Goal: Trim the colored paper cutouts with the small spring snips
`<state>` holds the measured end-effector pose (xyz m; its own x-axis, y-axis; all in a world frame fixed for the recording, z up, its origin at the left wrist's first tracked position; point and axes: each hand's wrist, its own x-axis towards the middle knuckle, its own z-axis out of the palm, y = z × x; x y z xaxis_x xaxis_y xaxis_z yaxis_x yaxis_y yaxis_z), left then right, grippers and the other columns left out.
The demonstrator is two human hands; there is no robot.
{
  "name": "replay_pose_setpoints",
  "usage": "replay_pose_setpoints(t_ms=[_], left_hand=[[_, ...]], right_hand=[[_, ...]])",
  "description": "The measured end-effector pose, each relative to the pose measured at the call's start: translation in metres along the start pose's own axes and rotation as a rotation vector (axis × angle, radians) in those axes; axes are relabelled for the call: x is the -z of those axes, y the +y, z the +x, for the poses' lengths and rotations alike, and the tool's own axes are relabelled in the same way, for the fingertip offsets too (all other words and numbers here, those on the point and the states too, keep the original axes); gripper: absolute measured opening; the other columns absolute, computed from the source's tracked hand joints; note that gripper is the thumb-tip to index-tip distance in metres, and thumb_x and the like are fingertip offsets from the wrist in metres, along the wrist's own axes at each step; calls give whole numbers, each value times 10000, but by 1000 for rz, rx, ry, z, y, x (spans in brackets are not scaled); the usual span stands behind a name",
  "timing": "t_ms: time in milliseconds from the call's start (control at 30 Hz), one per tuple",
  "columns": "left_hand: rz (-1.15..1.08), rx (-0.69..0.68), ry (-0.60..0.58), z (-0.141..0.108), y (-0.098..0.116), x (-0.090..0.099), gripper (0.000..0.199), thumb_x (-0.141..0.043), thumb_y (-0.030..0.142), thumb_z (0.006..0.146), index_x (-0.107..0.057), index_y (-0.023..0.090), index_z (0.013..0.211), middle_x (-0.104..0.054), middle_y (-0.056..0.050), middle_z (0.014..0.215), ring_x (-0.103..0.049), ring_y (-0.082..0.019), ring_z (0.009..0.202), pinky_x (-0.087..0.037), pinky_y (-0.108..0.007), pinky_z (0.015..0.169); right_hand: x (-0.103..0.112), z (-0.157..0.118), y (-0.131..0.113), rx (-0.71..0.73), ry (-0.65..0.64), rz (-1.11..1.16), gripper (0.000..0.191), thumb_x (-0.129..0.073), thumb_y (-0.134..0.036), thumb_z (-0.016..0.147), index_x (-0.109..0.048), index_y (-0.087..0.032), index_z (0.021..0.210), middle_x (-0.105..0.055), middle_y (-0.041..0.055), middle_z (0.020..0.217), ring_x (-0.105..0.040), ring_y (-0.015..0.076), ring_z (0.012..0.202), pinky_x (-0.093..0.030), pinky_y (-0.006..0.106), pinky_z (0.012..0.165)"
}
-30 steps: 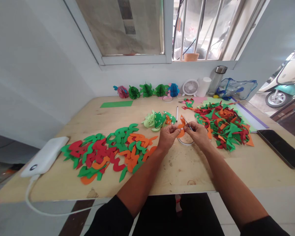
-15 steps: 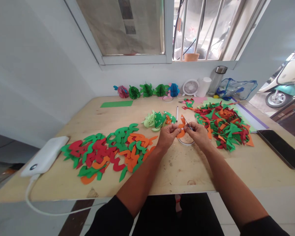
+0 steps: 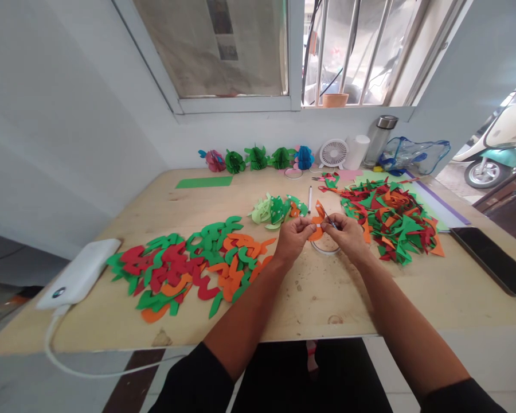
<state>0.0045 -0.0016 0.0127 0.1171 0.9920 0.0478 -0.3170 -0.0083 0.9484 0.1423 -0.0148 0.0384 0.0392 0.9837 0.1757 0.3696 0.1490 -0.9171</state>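
Over the middle of the table, my left hand (image 3: pixel 296 234) is closed, pinching the left edge of a curved orange paper cutout (image 3: pixel 318 219). A small white patch shows on the cutout, close to my fingertips. My right hand (image 3: pixel 343 230) is closed on a thin, dark, pointed tool (image 3: pixel 330 219), whose tip lies against the cutout's right side; its exact kind is too small to make out. Beneath both hands lies a white ring (image 3: pixel 327 251), partly covered. Just behind them sit green cutouts (image 3: pixel 279 210) with white patches, along with a pen (image 3: pixel 309 199).
Red, green and orange curved cutouts (image 3: pixel 189 264) spread at left; pointed scraps (image 3: pixel 395 221) are heaped at right. A phone (image 3: pixel 494 258) and a white power bank (image 3: pixel 79 274) flank them. Along the wall stand folded paper figures (image 3: pixel 257 157), a small fan (image 3: pixel 333 154) and a bottle (image 3: pixel 379 140).
The orange cutout and the dark tool have shifted very slightly between my fingers. Both hands stay in nearly the same place.
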Motion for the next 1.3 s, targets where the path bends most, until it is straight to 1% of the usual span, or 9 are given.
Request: replay_pose_setpoints(t_ms=[200, 333, 567, 700, 1033, 1167, 1300], left_hand=[[1, -10, 24, -1, 0, -1, 177, -728, 261, 579, -617, 142, 649, -634, 16, 595, -574, -93, 569, -458, -233, 630], [5, -11, 30, -1, 0, -1, 173, -727, 255, 579, -617, 139, 648, -633, 17, 589, -566, -89, 560, -451, -228, 617], [20, -15, 8, 1, -3, 1, 180, -731, 260, 581, -622, 136, 653, -636, 18, 605, -562, -85, 563, -437, -217, 600], [23, -14, -5, 0, -3, 1, 159, -720, 253, 592, -628, 140, 656, -649, 11, 610, -575, -94, 561, -453, -227, 604], [88, -50, 46, 0, -3, 1, 101, -687, 213, 611, -620, 142, 636, -642, 18, 587, -566, -90, 535, -437, -213, 562], [80, -60, 36, -1, -3, 1, 96, -690, 210, 610, -630, 144, 646, -648, 15, 601, -577, -97, 552, -447, -219, 575], [32, -35, 15, -1, -1, -1, 119, -699, 223, 600, -632, 137, 649, -654, 9, 606, -586, -97, 562, -460, -221, 596]], right_hand=[[2, -2, -5, 8, -4, -45, 208, -563, -381, 692, -556, -184, 625, -390, -53, 489, -320, 87, 473, -246, 238, 462], [1, -2, -5, 2, -11, -25, 229, -560, -396, 697, -544, -181, 618, -377, -54, 493, -311, 86, 477, -236, 238, 459], [0, -2, -3, 15, -2, -25, 238, -574, -390, 690, -515, -187, 582, -365, -56, 491, -303, 85, 479, -225, 239, 459], [-1, -1, 1, 16, -23, 19, 235, -580, -387, 693, -515, -186, 589, -366, -56, 498, -299, 84, 480, -217, 239, 456], [-2, -2, -1, -20, -28, 51, 220, -598, -378, 675, -534, -181, 603, -384, -55, 505, -300, 79, 477, -210, 236, 447], [-4, 0, 5, -43, -37, 128, 213, -623, -369, 663, -540, -179, 612, -400, -58, 514, -306, 78, 478, -217, 236, 448], [-6, 2, 13, -53, -42, 183, 199, -634, -349, 653, -537, -179, 621, -390, -65, 510, -303, 76, 477, -217, 233, 449]])
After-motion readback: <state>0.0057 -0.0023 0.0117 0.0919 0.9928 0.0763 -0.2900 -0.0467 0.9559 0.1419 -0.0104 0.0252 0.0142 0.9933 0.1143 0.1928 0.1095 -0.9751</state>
